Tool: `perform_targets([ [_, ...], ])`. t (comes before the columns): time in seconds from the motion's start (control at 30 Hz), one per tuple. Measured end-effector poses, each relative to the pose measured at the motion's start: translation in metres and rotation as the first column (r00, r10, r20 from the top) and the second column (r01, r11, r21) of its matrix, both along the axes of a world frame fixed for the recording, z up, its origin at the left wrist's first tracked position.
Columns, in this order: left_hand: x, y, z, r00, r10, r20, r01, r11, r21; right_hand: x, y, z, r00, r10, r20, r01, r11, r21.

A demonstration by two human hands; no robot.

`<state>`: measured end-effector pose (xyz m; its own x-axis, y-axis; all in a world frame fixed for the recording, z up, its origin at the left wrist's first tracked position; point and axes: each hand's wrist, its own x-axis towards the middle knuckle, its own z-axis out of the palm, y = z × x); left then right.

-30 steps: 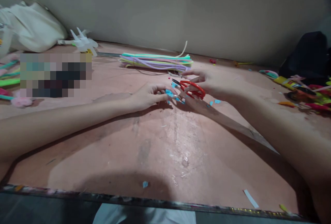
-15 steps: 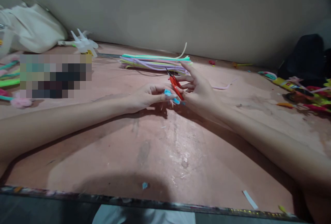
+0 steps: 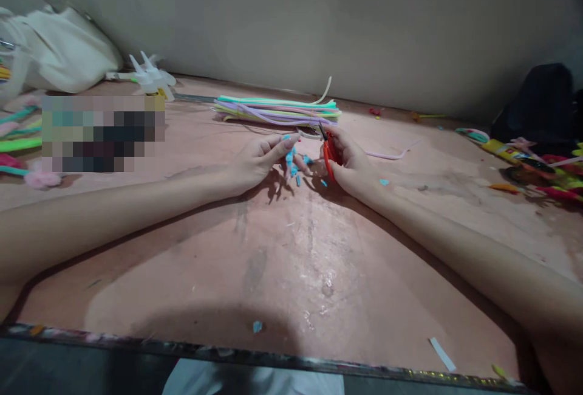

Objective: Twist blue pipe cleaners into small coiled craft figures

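Red-handled scissors point(image 3: 328, 161) are gripped in my right hand point(image 3: 351, 157), their dark tips pointing up and away from me. My left hand point(image 3: 255, 164) is closed in a pinch, thumb against forefinger, on a light blue fuzzy piece point(image 3: 290, 161). Part of that piece shows above the fingertips and part below them; its exact shape is hard to make out. Between the two hands, apart from the scissor blades, small blue scraps point(image 3: 323, 183) lie on the table. Another blue scrap point(image 3: 384, 182) is beside my right wrist.
Behind my hands lies a bundle of pastel pipe cleaners point(image 3: 277, 112). White nozzle bottles point(image 3: 152, 79) and a white bag point(image 3: 68, 48) stand at back left. Colourful craft bits point(image 3: 542, 164) crowd the right side. A white strip point(image 3: 441, 354) is near the front edge.
My right hand with the scissors has moved right, away from the blue piece. My left hand has drawn slightly left and up. A blue scrap now shows beside my right wrist.
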<state>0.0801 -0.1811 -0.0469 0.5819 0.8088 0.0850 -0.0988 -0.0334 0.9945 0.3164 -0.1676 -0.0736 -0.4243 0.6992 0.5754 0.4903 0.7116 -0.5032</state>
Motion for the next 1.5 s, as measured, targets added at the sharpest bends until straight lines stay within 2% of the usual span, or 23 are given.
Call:
perform_targets([
  [0.07, 0.002, 0.000, 0.001, 1.000, -0.016, 0.003, 0.016, 1.000, 0.016, 0.000, -0.003, 0.001, 0.998, 0.039, -0.048, -0.041, 0.998, -0.038],
  [0.13, 0.003, -0.002, 0.001, 0.999, -0.041, 0.020, 0.041, 0.999, 0.010, -0.002, -0.008, 0.004, 0.998, 0.067, 0.006, -0.067, 0.997, -0.030],
  [0.23, 0.002, -0.004, 0.001, 0.997, -0.074, 0.035, 0.074, 0.997, -0.003, -0.004, -0.016, 0.011, 0.989, 0.081, 0.124, -0.089, 0.994, 0.067],
  [0.33, -0.001, -0.003, -0.002, 0.992, -0.123, 0.006, 0.123, 0.992, 0.013, -0.005, -0.020, 0.015, 0.975, 0.020, 0.220, -0.065, 0.978, 0.196],
  [0.43, -0.003, -0.001, -0.003, 0.985, -0.166, -0.039, 0.168, 0.985, 0.044, -0.005, -0.023, 0.016, 0.961, -0.036, 0.273, -0.048, 0.955, 0.293],
  [0.53, -0.004, -0.001, -0.001, 0.984, -0.157, -0.080, 0.165, 0.981, 0.100, -0.006, -0.025, 0.016, 0.955, -0.026, 0.295, -0.078, 0.939, 0.335],
  [0.67, -0.005, -0.003, 0.002, 0.977, -0.114, -0.179, 0.149, 0.969, 0.199, -0.009, -0.026, 0.016, 0.961, -0.001, 0.275, -0.089, 0.946, 0.312],
  [0.8, -0.006, -0.001, -0.008, 0.983, -0.091, -0.162, 0.139, 0.939, 0.316, -0.009, -0.027, 0.018, 0.963, 0.000, 0.269, -0.064, 0.972, 0.228],
  [0.93, -0.009, 0.001, -0.017, 0.973, -0.080, -0.215, 0.176, 0.860, 0.478, -0.008, -0.028, 0.019, 0.963, -0.004, 0.270, -0.042, 0.985, 0.165],
  [1.07, -0.012, 0.001, -0.013, 0.937, -0.035, -0.349, 0.236, 0.799, 0.553, -0.007, -0.028, 0.018, 0.966, -0.004, 0.260, -0.038, 0.987, 0.156],
  [1.17, -0.011, 0.000, -0.010, 0.936, -0.049, -0.349, 0.245, 0.801, 0.546, -0.006, -0.028, 0.020, 0.961, -0.017, 0.276, -0.045, 0.976, 0.215],
  [1.37, -0.006, -0.004, -0.011, 0.956, -0.157, -0.247, 0.243, 0.897, 0.369, -0.008, -0.032, 0.026, 0.927, -0.107, 0.358, -0.013, 0.948, 0.319],
  [1.43, -0.006, -0.004, -0.010, 0.947, -0.186, -0.261, 0.272, 0.898, 0.346, -0.011, -0.034, 0.029, 0.904, -0.159, 0.398, 0.019, 0.942, 0.334],
  [1.5, -0.006, -0.003, -0.010, 0.939, -0.189, -0.289, 0.294, 0.877, 0.381, -0.014, -0.036, 0.031, 0.874, -0.207, 0.440, 0.045, 0.935, 0.351],
])
